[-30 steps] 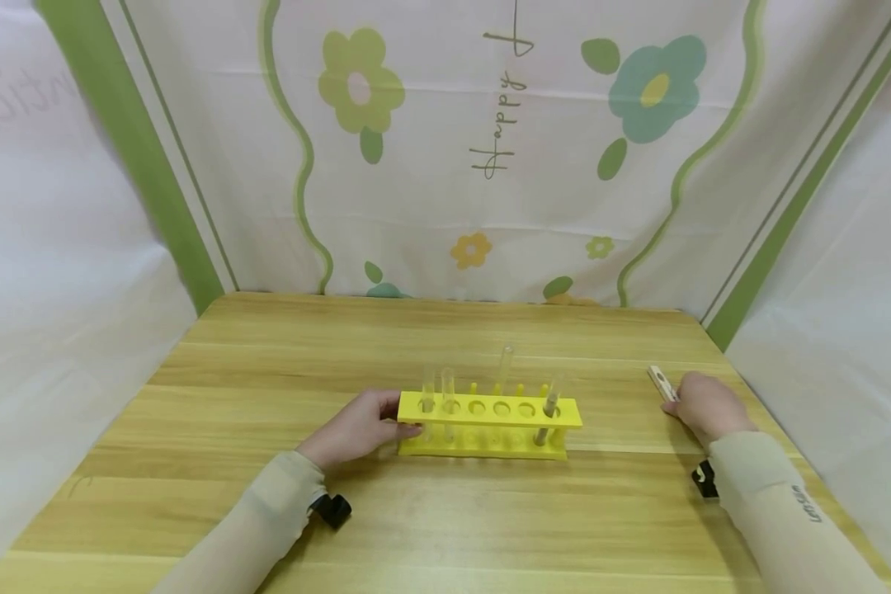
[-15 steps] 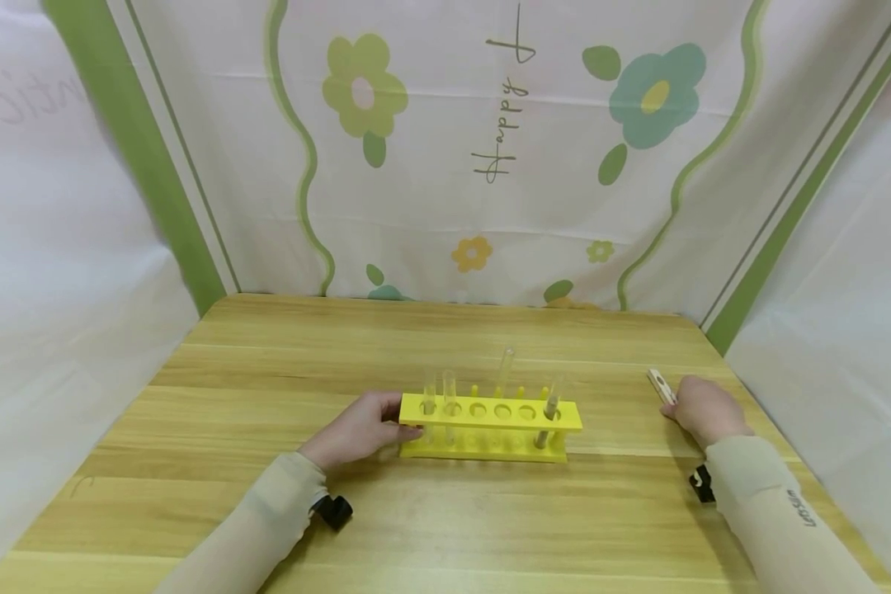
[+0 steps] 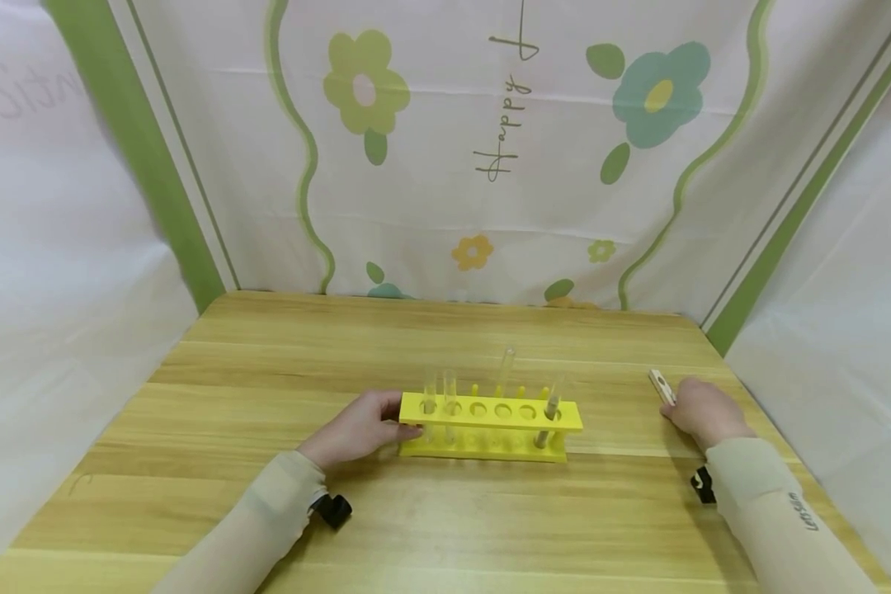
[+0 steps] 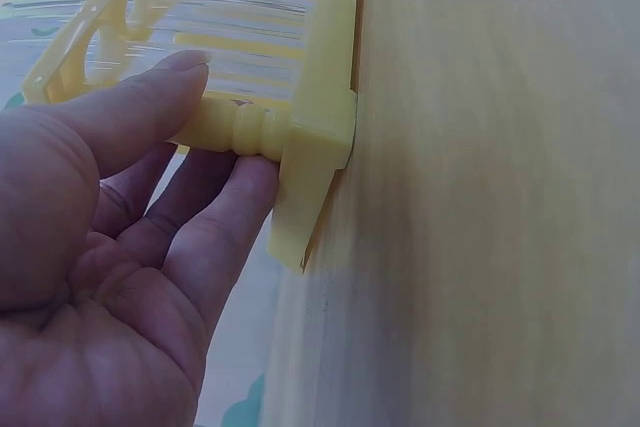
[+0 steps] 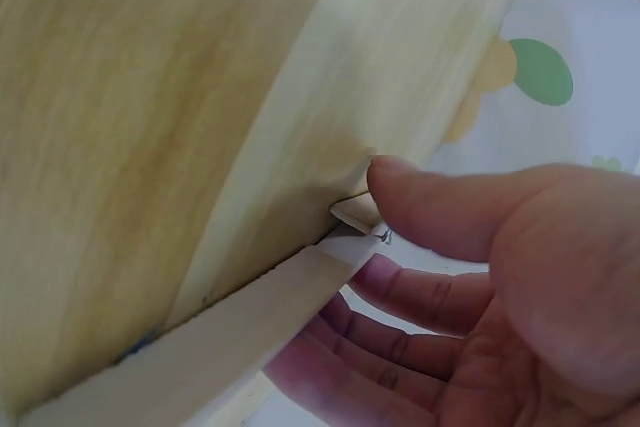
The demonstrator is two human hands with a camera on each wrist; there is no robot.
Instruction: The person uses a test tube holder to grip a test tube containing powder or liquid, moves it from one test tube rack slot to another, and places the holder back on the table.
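A yellow test tube rack (image 3: 483, 425) stands on the table, its left end gripped by my left hand (image 3: 360, 429). In the left wrist view, the thumb and fingers (image 4: 235, 212) of that hand close round the ridged end post. Two clear test tubes (image 3: 450, 388) sit at the rack's left end, and another tube (image 3: 548, 421) with greyish contents leans at its right end. One more clear tube (image 3: 506, 367) rises at the back by the pegs. At the right, my right hand (image 3: 707, 412) holds a wooden test tube clamp (image 3: 662, 386) close to the tabletop; a metal piece shows by the thumb in the right wrist view.
The wood-grain table (image 3: 475, 528) runs back to a white curtain (image 3: 445, 190) with printed flowers. More white cloth hangs along both sides, the right one near my right arm. Black wrist cameras (image 3: 332, 510) sit under both sleeves.
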